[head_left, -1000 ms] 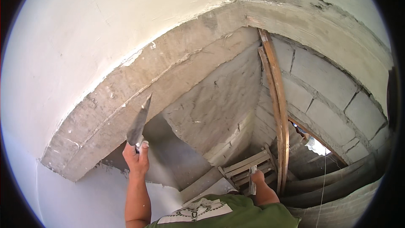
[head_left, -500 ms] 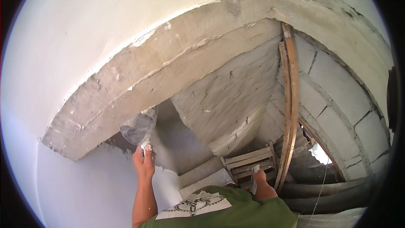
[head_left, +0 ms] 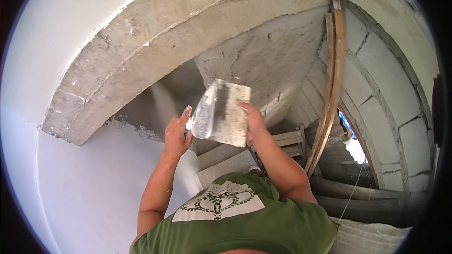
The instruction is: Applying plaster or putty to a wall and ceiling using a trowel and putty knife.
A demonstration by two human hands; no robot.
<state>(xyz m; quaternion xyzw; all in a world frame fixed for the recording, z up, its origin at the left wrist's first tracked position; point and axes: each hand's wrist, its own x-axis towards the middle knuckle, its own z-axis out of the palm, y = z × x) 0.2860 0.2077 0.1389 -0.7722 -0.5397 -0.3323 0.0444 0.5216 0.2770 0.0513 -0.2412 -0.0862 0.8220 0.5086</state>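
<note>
In front of my chest, both hands are raised with tools brought together. My left hand (head_left: 178, 135) is closed on a trowel (head_left: 204, 120), with its index finger stretched along it. The trowel's thin, rounded blade is smeared with whitish plaster and lies against the left part of a flat rectangular plastering float (head_left: 237, 121). My right hand (head_left: 254, 121) grips that float at its right edge, the thumb on the near face. Pale residue and dark specks cover the float's face. The handles of both tools are mostly hidden.
A rough concrete beam (head_left: 136, 51) curves overhead, above a smooth white wall (head_left: 84, 183) at the left. Two wooden posts (head_left: 333, 75) lean at the right before a block wall (head_left: 381, 84). Below stands a slatted wooden piece (head_left: 288, 139); a string (head_left: 351, 202) hangs near the right-hand opening.
My left hand has come away from the beam's underside and up to the right with the trowel. My right hand has risen leftward with the float, and the two tools now overlap.
</note>
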